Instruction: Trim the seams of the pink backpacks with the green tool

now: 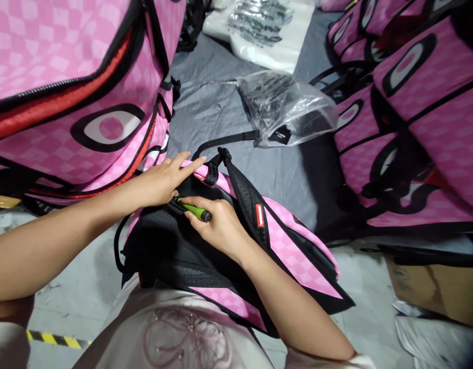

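A pink-checked and black backpack (155, 236) lies against my body with its black back panel and straps upward. My left hand (159, 182) rests on its upper edge. The fingers are stretched out and spread over the pink trim, and the thumb touches the black fabric. My right hand (221, 223) is closed around a slim green tool (198, 210) with a black end, its exact kind unclear. The tool's far end points at the black fabric beside my left thumb. A black padded strap (244, 189) with a red label crosses beside my right hand.
A large pink backpack (101, 128) with an open red-lined zip stands at left. More pink backpacks (424, 113) are stacked at right. A clear plastic bag (293, 107) and a white plastic bag (259, 31) lie on the grey table cover (213, 102). Cardboard (432, 287) sits lower right.
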A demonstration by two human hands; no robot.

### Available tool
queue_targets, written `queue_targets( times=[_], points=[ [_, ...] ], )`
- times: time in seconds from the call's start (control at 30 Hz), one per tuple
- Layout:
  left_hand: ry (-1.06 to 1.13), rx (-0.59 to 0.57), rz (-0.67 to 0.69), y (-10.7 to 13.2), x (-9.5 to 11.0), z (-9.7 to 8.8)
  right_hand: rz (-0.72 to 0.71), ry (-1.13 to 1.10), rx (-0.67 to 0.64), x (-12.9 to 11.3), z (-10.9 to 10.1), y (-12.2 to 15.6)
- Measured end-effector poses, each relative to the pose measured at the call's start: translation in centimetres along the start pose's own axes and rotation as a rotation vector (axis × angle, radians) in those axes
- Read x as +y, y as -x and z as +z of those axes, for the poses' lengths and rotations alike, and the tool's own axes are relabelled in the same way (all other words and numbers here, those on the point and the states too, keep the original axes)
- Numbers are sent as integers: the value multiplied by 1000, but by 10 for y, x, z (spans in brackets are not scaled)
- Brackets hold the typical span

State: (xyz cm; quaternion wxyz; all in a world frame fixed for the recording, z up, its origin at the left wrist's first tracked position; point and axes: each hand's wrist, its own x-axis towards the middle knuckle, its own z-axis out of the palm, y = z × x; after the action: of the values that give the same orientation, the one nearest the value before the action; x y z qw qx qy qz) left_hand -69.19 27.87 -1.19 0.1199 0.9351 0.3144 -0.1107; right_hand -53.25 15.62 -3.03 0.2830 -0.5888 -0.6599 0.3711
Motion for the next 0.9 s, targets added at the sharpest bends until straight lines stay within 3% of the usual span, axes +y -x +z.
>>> queue_targets(
  times=[0.1, 0.2, 0.37, 0.53, 0.63, 0.8, 0.9],
  points=[
    [-16, -7, -2, -1, 1, 0, 2, -2, 44, 0, 1, -1],
    [-14, 23, -11, -1, 1, 2, -23, -35, -20, 0, 0, -3],
    [-8, 17, -24, -1, 2, 3, 57, 6, 13, 1, -2, -2],
    [-8, 16, -31, -2, 2, 2, -4, -67, -61, 4, -4, -4],
    [-17, 12, -27, -2, 1, 3, 40, -55, -1, 5, -5, -4],
    [-26, 42, -22, -2, 0, 5, 8, -87, -52, 5, -4, -5],
    [-38, 29, -20, -2, 1, 4, 57, -46, -9, 4, -3, -5]
  ],
)
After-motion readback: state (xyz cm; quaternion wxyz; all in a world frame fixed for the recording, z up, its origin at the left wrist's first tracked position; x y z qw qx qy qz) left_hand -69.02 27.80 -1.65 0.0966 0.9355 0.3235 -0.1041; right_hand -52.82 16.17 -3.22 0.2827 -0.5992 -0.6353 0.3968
